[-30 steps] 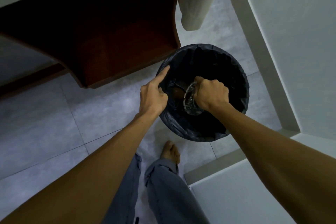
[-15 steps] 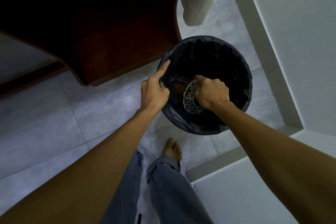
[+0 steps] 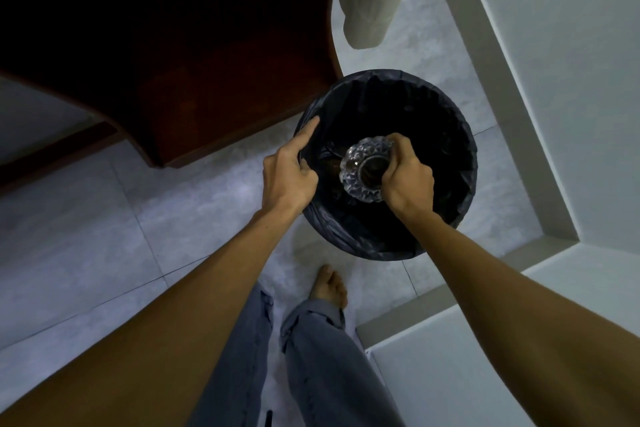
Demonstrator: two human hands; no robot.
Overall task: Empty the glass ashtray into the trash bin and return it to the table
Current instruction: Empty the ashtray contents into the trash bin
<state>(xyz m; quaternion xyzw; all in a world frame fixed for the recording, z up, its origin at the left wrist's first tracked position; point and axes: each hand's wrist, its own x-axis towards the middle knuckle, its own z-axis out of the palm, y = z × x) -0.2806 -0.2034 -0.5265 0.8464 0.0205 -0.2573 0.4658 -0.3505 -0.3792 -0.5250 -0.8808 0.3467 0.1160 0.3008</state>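
The right hand (image 3: 407,175) holds the ashtray (image 3: 363,168) by its rim, fingers curled over the edge nearest the palm, directly above the open mouth of the bin (image 3: 460,135). The ashtray's dark round centre faces the camera; whether that is the bowl turned up again or the underside of the base, I cannot tell. The left hand (image 3: 289,172) is closed on the bin's rim and liner (image 3: 332,225), forefinger stretched along the edge, steadying it.

The main risk, as I judge it, is the grip. Faceted glass held only at one side can pivot out of the fingers, and anything dropped from here falls straight into the bin beneath the hand, or cracks on its rim.

A second risk is the liner: it sits loosely gathered under the left hand, and pulling on it could drag it down inside or tip the bin towards the person's bare foot (image 3: 329,282), which stands just below the left wrist.

Ash could cling inside the ashtray and spill onto the floor (image 3: 104,218) once the right hand carries it away, if the contents are not fully out. Nothing here shows whether they are.
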